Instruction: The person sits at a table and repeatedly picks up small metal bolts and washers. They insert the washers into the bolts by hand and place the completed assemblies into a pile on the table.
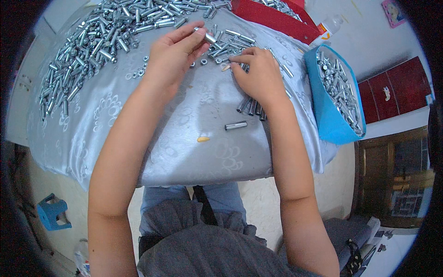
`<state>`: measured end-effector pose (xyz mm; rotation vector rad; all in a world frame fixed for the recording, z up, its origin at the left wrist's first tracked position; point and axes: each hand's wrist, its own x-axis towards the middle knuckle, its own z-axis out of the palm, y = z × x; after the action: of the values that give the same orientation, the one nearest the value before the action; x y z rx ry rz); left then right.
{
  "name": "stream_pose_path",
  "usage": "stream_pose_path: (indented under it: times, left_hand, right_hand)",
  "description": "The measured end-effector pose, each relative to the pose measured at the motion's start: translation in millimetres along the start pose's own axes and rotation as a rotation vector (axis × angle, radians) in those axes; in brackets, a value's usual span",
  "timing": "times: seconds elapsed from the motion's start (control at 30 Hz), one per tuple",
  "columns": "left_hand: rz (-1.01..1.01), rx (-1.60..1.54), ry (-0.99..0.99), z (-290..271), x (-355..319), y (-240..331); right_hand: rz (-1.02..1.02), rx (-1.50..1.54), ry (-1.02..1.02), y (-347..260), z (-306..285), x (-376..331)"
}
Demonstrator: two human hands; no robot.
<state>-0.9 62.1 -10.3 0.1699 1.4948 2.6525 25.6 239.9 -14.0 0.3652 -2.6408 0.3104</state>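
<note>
My left hand [177,53] is closed around a shiny metal expansion bolt [210,38], gripped between thumb and fingers above the table. To its right, my right hand [260,76] is low over the cloth, thumb and index finger nearly together in a pinch. A small pale piece [225,68] shows at those fingertips; whether it is held cannot be made out. Loose metal bolts [235,42] lie just beyond both hands. Small nuts [138,74] are scattered beside my left wrist. Several metal sleeves [251,107] lie partly under my right forearm, and a single sleeve [236,125] rests nearer me.
A large heap of bolts [104,39] covers the table's far left. At the right edge stands a blue bin [334,131] full of metal parts, with a red box [272,21] and a bottle [330,27] behind. A yellow-orange piece [203,139] lies on the silvery tablecloth [184,161].
</note>
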Motion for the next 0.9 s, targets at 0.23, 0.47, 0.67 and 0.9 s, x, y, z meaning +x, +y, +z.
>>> stream_pose_path:
  times: [0.23, 0.47, 0.67, 0.9]
  left_hand:
    - [-0.044, 0.018, -0.001, 6, -6, 1]
    - [-0.038, 0.057, -0.007, 5, -5, 0]
    - [-0.039, 0.063, -0.012, 6, -6, 1]
    - [-0.021, -0.01, 0.004, -1, -2, 2]
  right_hand:
    - [0.029, -0.037, -0.056, -1, -4, -2]
    - [0.053, -0.038, -0.039, -10, -5, -4]
    - [-0.059, 0.038, -0.02, -8, -3, -4]
    - [-0.091, 0.314, -0.252, -11, -13, -2]
